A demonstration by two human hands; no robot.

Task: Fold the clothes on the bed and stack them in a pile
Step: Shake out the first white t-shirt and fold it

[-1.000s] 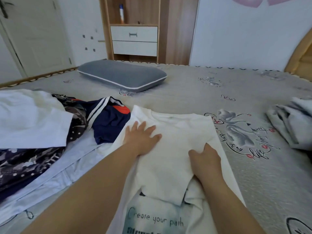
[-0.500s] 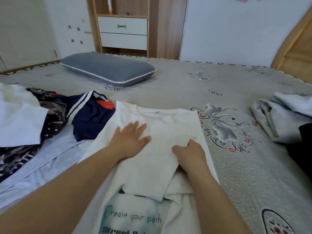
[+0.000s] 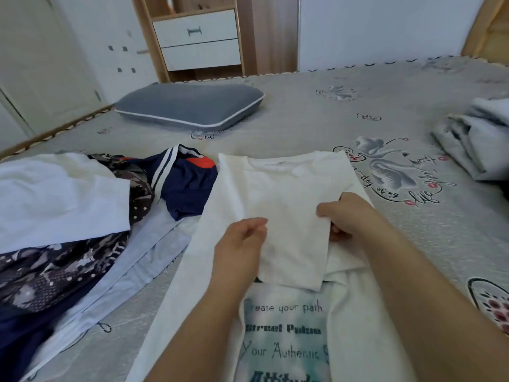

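Your white cotton T-shirt with teal printed lettering point(image 3: 278, 188) lies flat on the grey patterned bedspread point(image 3: 316, 111), directly in front of you, collar away from you. A folded-in flap of its fabric lies across the middle, covering the top of the print.

Your left hand point(image 3: 242, 244) is at the flap's left edge, fingers curled in and pinching the cloth between thumb and fingertips. Your right hand point(image 3: 349, 216) is at the flap's right edge, thumb on top, fingers tucked under; it grips the fabric.

Left of the shirt, touching its edge: a navy garment with white stripes and an orange patch point(image 3: 184, 183), a dark camouflage-print garment point(image 3: 49, 271), a pale blue shirt point(image 3: 132, 268) beneath them, and a plain white garment point(image 3: 60, 199) on top of that heap.

Far right: a crumpled light grey garment point(image 3: 473, 144), well apart from the T-shirt.

Beyond: a grey-blue pillow with white piping point(image 3: 190, 104) and a wooden cabinet with white drawers point(image 3: 197, 40).
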